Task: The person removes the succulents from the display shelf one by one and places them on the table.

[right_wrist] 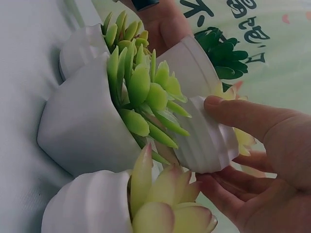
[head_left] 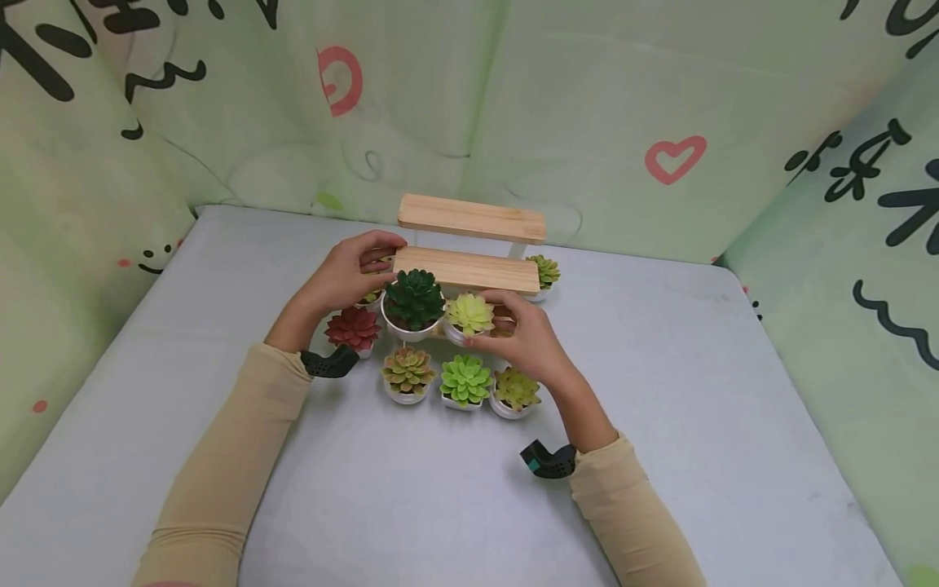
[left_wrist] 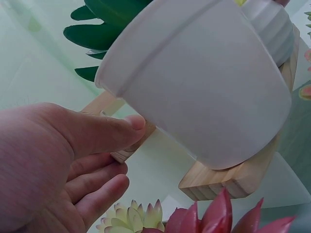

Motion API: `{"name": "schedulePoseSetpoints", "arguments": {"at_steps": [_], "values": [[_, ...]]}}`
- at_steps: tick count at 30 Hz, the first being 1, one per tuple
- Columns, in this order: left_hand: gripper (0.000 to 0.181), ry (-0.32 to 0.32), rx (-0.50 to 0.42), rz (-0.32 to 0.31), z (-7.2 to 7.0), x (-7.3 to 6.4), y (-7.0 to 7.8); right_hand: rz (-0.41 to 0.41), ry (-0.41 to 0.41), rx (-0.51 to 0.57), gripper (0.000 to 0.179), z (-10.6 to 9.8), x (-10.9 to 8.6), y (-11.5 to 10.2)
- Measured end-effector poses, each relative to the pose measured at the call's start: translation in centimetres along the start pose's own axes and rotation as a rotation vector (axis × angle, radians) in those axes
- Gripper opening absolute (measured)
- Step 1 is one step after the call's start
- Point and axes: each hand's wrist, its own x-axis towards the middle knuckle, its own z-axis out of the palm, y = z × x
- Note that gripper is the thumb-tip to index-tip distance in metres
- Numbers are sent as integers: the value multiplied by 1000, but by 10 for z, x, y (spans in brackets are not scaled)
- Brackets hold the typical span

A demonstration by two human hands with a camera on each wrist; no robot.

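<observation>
My right hand [head_left: 522, 334] grips a small white ribbed pot [right_wrist: 209, 136] holding a yellow-green succulent [head_left: 469, 314], thumb on one side and fingers on the other. That pot is at the lower board [left_wrist: 218, 182] of a wooden tiered stand [head_left: 465, 269]. Beside it on the same board stands a larger white pot [left_wrist: 204, 87] with a dark green succulent [head_left: 413, 300]. My left hand [head_left: 348, 273] is at the stand's left end, thumb close to the larger pot and loosely bent fingers [left_wrist: 104, 187] by the end of the middle board.
On the table [head_left: 352, 489] in front stand a brownish succulent [head_left: 407, 371], a bright green one [head_left: 465, 379] and a yellowish one [head_left: 517, 389]. A red succulent [head_left: 354, 328] stands at left, another green one [head_left: 544, 271] behind the stand's right end. A printed curtain [head_left: 587, 106] hangs behind.
</observation>
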Motion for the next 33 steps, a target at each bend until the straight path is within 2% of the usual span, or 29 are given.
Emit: {"name": "schedulePoseSetpoints", "arguments": {"at_steps": [18, 33], "values": [[44, 3, 1, -17, 0, 1, -1, -4, 16, -67, 66, -19, -5, -4], [44, 3, 6, -8, 0, 1, -1, -1, 35, -99, 66, -50, -13, -4]]}}
